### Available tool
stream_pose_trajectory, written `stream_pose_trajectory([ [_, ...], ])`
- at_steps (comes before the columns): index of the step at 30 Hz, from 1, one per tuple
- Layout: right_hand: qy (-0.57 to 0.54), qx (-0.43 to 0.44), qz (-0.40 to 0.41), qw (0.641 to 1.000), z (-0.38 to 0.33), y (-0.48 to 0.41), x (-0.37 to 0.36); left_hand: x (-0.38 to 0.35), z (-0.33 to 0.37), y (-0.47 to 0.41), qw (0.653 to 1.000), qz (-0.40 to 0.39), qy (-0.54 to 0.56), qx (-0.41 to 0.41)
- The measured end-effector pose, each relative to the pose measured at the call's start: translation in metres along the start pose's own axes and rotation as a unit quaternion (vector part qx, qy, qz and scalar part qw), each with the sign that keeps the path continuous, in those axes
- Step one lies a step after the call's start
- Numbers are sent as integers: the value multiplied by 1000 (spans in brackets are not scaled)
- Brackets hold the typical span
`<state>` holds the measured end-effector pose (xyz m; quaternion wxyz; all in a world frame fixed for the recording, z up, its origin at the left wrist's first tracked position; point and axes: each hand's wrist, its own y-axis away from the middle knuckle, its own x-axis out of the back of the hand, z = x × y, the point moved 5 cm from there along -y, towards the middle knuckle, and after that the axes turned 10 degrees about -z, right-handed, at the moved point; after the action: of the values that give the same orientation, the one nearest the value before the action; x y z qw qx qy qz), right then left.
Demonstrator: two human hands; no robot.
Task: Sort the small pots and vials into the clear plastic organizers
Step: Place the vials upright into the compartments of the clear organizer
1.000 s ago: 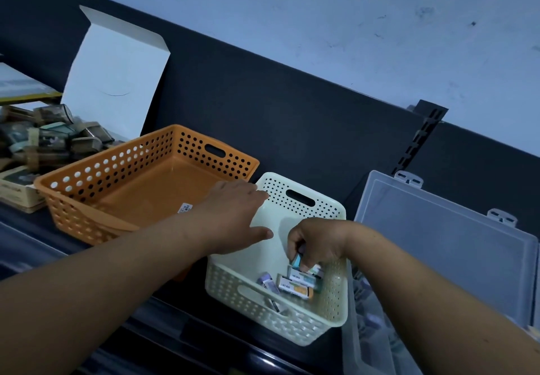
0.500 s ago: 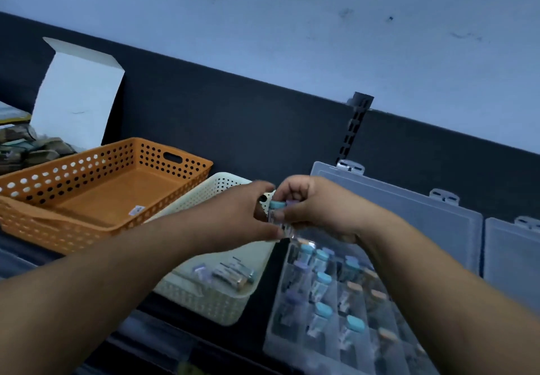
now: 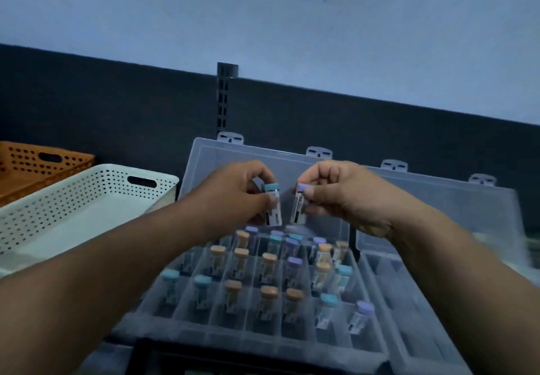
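Observation:
My left hand (image 3: 233,196) grips a small labelled vial with a teal cap (image 3: 272,205), held upright. My right hand (image 3: 342,193) pinches a second vial with a purple cap (image 3: 298,208), tilted slightly. Both vials hang side by side above the far rows of a clear plastic organizer (image 3: 204,336) whose lid (image 3: 204,155) stands open behind. Its compartments hold several upright vials with orange, teal and purple caps (image 3: 268,260).
A white perforated basket (image 3: 87,178) sits to the left, with an orange basket (image 3: 26,167) behind it. A second clear organizer (image 3: 409,301) lies open on the right. A dark panel with a slotted rail (image 3: 223,102) backs the shelf.
My right hand lifted vials out of the white basket and both hands moved right over the organizer. The hands then parted, each now holding one vial. The view swung right.

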<state>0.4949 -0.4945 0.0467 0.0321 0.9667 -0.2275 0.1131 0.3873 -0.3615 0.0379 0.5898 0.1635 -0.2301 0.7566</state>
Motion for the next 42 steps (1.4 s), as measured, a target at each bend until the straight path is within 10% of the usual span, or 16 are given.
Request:
stream_pose_trajectory([
  [21,345,-56,107,931,81,47,72,-79,29,-25,994,-21,-110,-3],
  [42,440,-36,127,888,107,45,72,-117,34,-29,977,-88,-192,-4],
])
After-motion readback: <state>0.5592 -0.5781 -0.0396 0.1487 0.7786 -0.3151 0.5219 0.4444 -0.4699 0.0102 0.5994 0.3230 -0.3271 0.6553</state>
